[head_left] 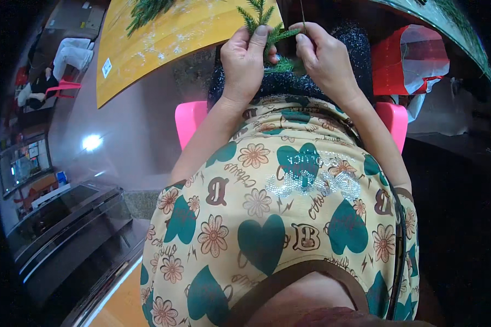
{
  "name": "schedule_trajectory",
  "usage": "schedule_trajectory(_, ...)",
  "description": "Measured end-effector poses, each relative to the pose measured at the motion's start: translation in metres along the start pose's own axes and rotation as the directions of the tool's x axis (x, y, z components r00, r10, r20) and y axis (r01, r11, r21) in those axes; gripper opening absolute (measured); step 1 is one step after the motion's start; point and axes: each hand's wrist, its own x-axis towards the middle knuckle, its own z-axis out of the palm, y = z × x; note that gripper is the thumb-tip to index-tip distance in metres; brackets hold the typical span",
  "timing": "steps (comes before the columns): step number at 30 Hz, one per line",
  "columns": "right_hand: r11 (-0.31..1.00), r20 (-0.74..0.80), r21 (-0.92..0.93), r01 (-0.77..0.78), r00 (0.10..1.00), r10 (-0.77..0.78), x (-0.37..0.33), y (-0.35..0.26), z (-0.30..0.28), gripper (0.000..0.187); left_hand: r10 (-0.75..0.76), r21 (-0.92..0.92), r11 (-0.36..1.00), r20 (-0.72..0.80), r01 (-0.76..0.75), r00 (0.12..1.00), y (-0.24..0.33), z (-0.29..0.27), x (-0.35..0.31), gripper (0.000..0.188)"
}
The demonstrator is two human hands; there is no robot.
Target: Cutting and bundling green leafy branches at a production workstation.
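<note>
Both my hands are raised close together above my lap, at the edge of the yellow table. My left hand [241,64] is closed, its thumb and fingers pinching a green artificial pine sprig [257,16] whose needled tips fan out above the thumb. My right hand [331,64] is closed too, pinching a thin dark wire-like strand [303,12] that points upward. One tip of the sprig reaches across to the right fingertips. More green needles [282,65] show below and between the hands; how they join the sprig is hidden.
More green branches [147,12] lie on the yellow table [120,71], which is scattered with white bits. A glass-like tabletop [463,32] stands at the upper right, above a red bag [390,60]. I sit on a pink chair [190,119]. A person [38,87] is far left.
</note>
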Motion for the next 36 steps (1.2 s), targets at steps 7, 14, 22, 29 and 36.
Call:
schedule_trajectory(7,0.965,-0.074,-0.212,0.156,0.982,-0.175,0.002,0.008,0.004,0.017,-0.048,0.118,0.993,0.141,0.031,0.989,0.008,-0.003,-0.001,0.021)
schedule_trajectory(14,0.927,0.076,-0.314,0.207,0.978,-0.193,-0.004,0.001,-0.002,0.016,-0.073,0.296,0.955,0.190,0.014,0.979,0.009,-0.003,-0.005,0.023)
schedule_trajectory(22,0.786,0.206,-0.412,0.462,0.887,-0.413,-0.007,0.002,-0.007,0.013,-0.255,0.034,0.965,0.357,0.261,0.899,0.002,-0.010,-0.004,0.025)
schedule_trajectory(29,0.602,0.299,-0.554,0.575,0.812,-0.501,-0.008,-0.008,-0.010,0.027,-0.326,-0.070,0.920,0.412,0.386,0.851,-0.004,-0.015,-0.001,0.028)
schedule_trajectory(36,0.492,-0.142,-0.475,0.730,0.488,-0.861,0.019,0.014,0.015,0.046,-0.198,0.032,0.979,0.363,0.200,0.911,0.010,-0.012,0.002,0.030)
